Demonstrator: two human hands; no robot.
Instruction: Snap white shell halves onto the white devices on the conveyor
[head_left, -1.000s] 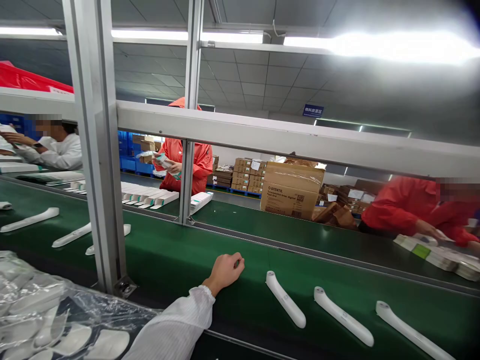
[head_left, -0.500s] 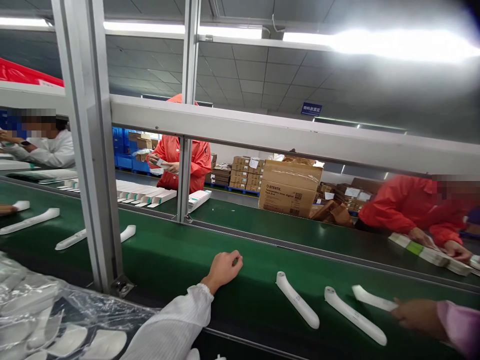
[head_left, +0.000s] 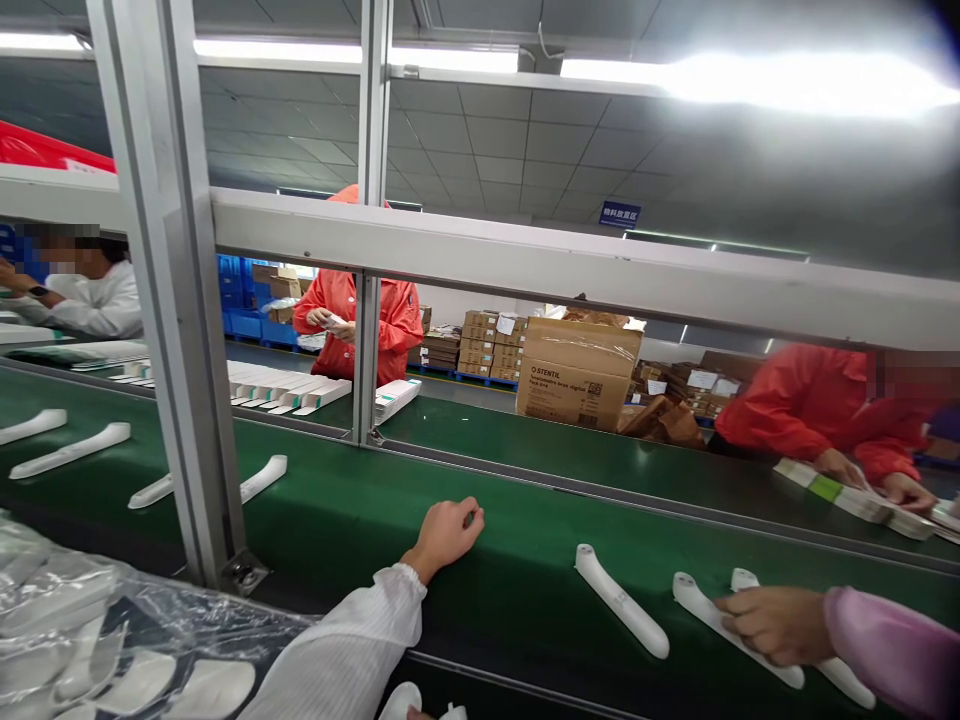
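My left hand, in a white sleeve, is closed with its fingers curled over the green conveyor belt; nothing shows in it. At the bottom edge only a fingertip of my right hand shows, against a rounded white plastic part. Beside it is another small white piece, mostly cut off. To the right of my left hand lies a white angled plastic handset. A co-worker's hand in a pink sleeve is over another handset, with a third partly beneath it.
More white handsets lie on the belt at left, around a metal post. Clear plastic with white curved parts is at lower left. Across the belt, people in red work beside white boxes. A large carton stands behind.
The handsets on the belt have shifted right. The co-worker's hand has let go of one handset and moved left over another. More of the white part at the bottom edge shows. My left hand has stayed put.
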